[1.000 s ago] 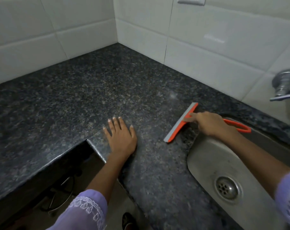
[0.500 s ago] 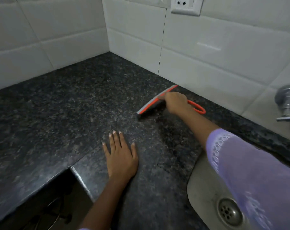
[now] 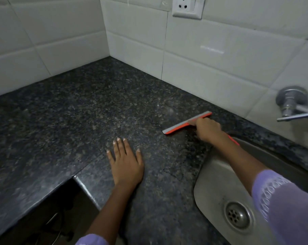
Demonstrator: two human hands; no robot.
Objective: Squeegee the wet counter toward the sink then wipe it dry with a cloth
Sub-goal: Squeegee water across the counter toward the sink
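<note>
Our right hand (image 3: 208, 129) is closed around the handle of the orange squeegee (image 3: 186, 122), blade down on the granite counter (image 3: 79, 112). Half a second ago the blade sat farther out, up by the tiled wall; it has now come back toward us, so the sink (image 3: 215, 175) lies just behind the wrist. We judge another pull stroke is under way, water heading for the basin. Left of it, our left hand (image 3: 125, 165) stays flat, fingers spread, bracing. No cloth in view; drying not yet begun.
</note>
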